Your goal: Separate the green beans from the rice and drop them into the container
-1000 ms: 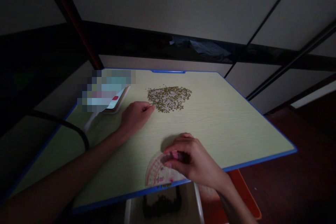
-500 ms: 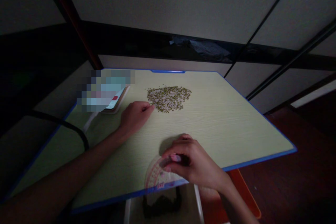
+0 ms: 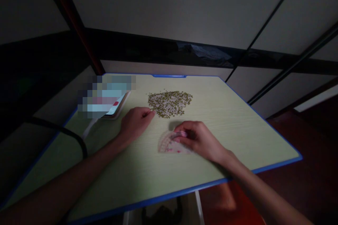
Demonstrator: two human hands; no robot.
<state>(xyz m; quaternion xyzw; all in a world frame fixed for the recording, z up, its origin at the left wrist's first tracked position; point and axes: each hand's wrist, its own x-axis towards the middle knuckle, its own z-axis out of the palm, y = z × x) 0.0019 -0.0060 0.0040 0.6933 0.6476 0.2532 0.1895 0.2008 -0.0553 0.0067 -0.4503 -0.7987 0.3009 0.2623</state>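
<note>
A loose patch of small green-brown grains point(image 3: 170, 103), which look like beans or seeds, is spread over the pale table. At the lower left edge of the patch rests my left hand point(image 3: 136, 121), its fingers curled and pinched together; what is in the pinch, if anything, is too small to tell. My right hand point(image 3: 203, 140) grips a clear plastic protractor point(image 3: 170, 146) with pink markings between thumb and fingers. The protractor is just in front of the grains, apart from them, with its straight side toward me. My fingers cover its right part.
A tablet or phone with a lit, partly blurred screen point(image 3: 116, 107) lies at the table's left. A dark cable point(image 3: 71, 133) curves over the left edge. The table has a blue rim point(image 3: 169, 197). Below the front edge is a white-rimmed bin point(image 3: 199, 207).
My right hand has carried the protractor from the table's front edge away from me, toward the grains. My left hand stays in the same spot beside the grains. The view has tilted slightly.
</note>
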